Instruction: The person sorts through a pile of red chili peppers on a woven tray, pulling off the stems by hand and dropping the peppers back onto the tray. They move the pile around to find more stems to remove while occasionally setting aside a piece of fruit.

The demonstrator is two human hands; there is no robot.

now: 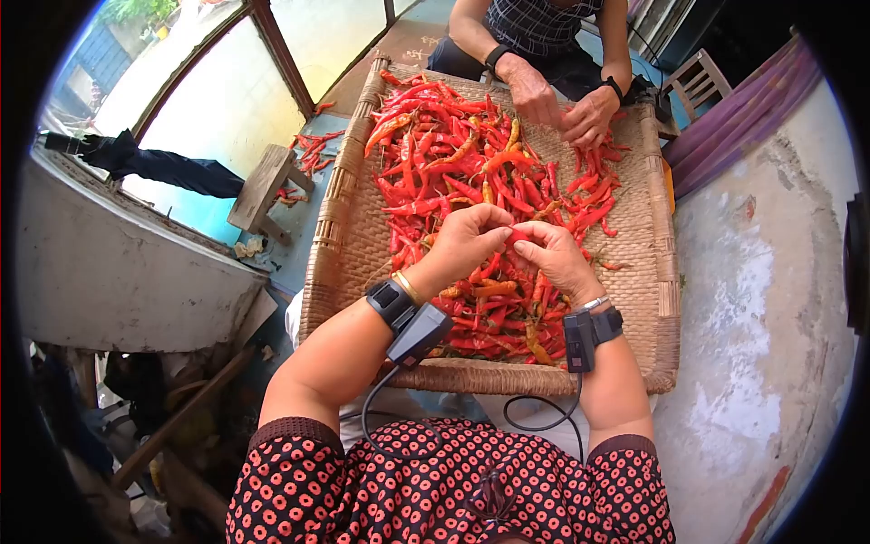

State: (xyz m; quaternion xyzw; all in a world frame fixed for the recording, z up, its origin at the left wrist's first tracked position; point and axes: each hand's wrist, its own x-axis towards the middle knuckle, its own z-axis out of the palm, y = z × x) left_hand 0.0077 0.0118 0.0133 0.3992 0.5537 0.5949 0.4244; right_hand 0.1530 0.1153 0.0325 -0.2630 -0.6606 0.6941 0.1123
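Observation:
My left hand [464, 240] and my right hand [555, 256] meet over the middle of a woven tray [353, 263]. Between their fingertips is a red chili pepper [515, 238], mostly covered by the fingers. Both hands are closed in a pinch on it. Below and around them lies a thick heap of chili peppers [426, 172], mainly red with some orange and yellowish ones. Some have thin stems showing. Each of my wrists wears a dark strapped device with a black cable.
Across the tray a person's hands [562, 111] work at the chilies on the far right. A small wooden stool [263, 192] stands left on the floor, with more chilies [313, 152] beside it. A dark umbrella [172, 168] rests on the ledge. A plastered wall [752, 299] rises at right.

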